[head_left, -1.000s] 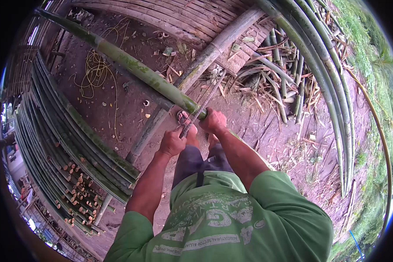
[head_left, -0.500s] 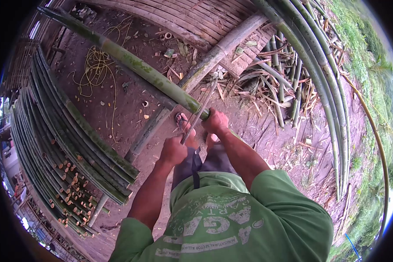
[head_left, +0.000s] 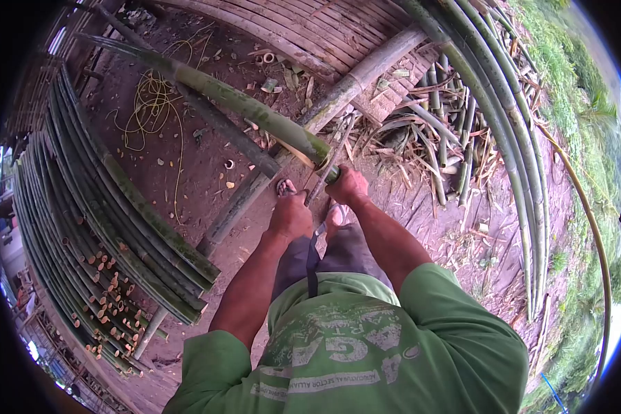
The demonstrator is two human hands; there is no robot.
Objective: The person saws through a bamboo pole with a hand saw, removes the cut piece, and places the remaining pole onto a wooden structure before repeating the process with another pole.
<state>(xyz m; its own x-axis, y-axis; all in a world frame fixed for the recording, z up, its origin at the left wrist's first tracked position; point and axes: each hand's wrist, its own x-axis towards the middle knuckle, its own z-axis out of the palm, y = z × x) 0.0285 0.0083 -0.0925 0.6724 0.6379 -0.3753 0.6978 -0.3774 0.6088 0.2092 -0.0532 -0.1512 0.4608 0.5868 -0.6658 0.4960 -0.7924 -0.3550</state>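
Observation:
A thick green bamboo pole [head_left: 255, 114] slants down towards me, its near end by my hands. My left hand [head_left: 291, 215] is closed round the near end of a hand saw [head_left: 337, 148]; its long narrow blade points away from me, and I cannot make out teeth. My right hand [head_left: 350, 186] grips a short green bamboo piece [head_left: 333, 174] just beyond the pole's end. The blade lies between this piece and the pole. Pale split bamboo [head_left: 298, 154] shows along the pole's underside near the end.
A grey crossbar [head_left: 231, 210] runs below the pole. Stacked bamboo poles [head_left: 117, 186] lie left; more long poles [head_left: 510, 117] stretch along the right. Offcuts [head_left: 441, 138] are heaped beyond a slatted bamboo platform [head_left: 303, 31]. Yellow rope [head_left: 155, 103] lies tangled on the dirt.
The end piece in my right hand has parted from the pole and moved slightly right. The pole's end looks split underneath. My left hand and the saw have shifted slightly right.

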